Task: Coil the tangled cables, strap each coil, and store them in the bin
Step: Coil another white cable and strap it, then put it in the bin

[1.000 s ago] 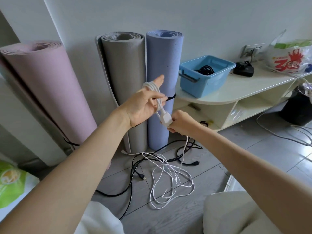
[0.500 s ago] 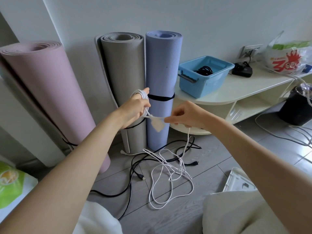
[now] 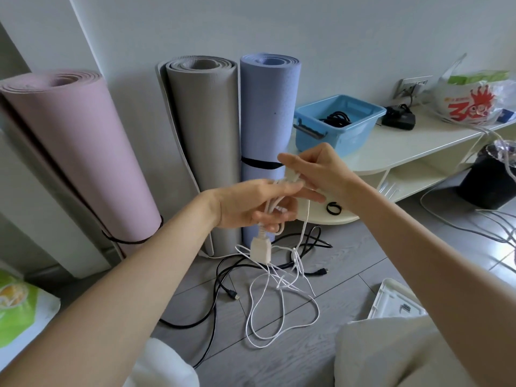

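Early-mid: left hand [image 3: 251,209] holds a few white cable [image 3: 282,305] loops, right hand [image 3: 318,174] pinches the strand feeding them, most still tangled on the floor with the black cable [image 3: 215,297]; blue bin [image 3: 339,122] holds one black coil [image 3: 336,119]; strapping pending.

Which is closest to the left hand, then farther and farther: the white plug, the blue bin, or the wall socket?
From the left hand:
1. White plug, hanging just below it.
2. Blue bin, up on the shelf to the right.
3. Wall socket, far right, behind the bin.
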{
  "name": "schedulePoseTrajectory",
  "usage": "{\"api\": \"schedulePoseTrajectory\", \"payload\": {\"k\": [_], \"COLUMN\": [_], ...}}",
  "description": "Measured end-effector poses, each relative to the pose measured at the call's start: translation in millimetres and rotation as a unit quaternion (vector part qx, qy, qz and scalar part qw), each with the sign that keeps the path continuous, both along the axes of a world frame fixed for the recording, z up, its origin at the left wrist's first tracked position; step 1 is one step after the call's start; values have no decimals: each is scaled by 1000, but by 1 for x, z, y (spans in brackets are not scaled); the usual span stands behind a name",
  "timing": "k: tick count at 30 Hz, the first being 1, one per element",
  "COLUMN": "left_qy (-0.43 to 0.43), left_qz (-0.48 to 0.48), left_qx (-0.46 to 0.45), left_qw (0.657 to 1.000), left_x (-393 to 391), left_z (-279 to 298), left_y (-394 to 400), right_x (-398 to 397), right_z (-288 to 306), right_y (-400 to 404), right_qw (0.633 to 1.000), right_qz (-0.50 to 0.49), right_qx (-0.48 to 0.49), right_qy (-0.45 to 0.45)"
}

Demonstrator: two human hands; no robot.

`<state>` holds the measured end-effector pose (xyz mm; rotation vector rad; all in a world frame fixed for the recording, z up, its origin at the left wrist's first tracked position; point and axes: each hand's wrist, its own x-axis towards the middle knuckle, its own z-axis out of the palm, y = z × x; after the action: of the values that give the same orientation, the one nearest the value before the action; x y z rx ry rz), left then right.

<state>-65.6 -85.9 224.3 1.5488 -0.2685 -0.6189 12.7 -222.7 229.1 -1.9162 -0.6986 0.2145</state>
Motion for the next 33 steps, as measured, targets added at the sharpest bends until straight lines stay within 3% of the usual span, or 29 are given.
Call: {"api": "schedulePoseTrajectory", "payload": {"k": [2,5,7,9,12,15,19,22,25,29,33], "left_qy": [-7,-27,-26,-55,-92,-82,-51,-19,31,95,33], "left_qz": [-42,-85,-24,78,203,294,394,335,186,30,-56], "left_qx": [-45,-214,-329,-381,-380,-364,-225,-100,47,42,42], "left_qw": [998,973,944,920,898,880,889,937,981,994,997], "left_x": [0,1,3,4,6,12,21,19,6,-7,-5], "left_z": [7,15,21,28,31,26,5,-12,-15,-6,-5], "left_y": [-3,-3,0,4,12,20,27,31,23,13,10], "right_x": [-1,-2,-2,0,7,7,-6,-9,-6,-5,-2], "right_z": [-1,-3,-15,-30,-37,-24,-14,-8,-2,9,19], "right_y": [5,11,13,13,2,-7,2,4,2,1,-3], "right_qw": [1000,996,989,978,957,953,940,938,952,965,998], "right_qz": [0,-1,56,117,196,220,253,251,208,163,55], "right_qx": [18,46,46,-8,-88,-153,-198,-225,-221,-201,-23], "right_qy": [17,76,126,170,193,138,117,82,25,-46,-12]}}
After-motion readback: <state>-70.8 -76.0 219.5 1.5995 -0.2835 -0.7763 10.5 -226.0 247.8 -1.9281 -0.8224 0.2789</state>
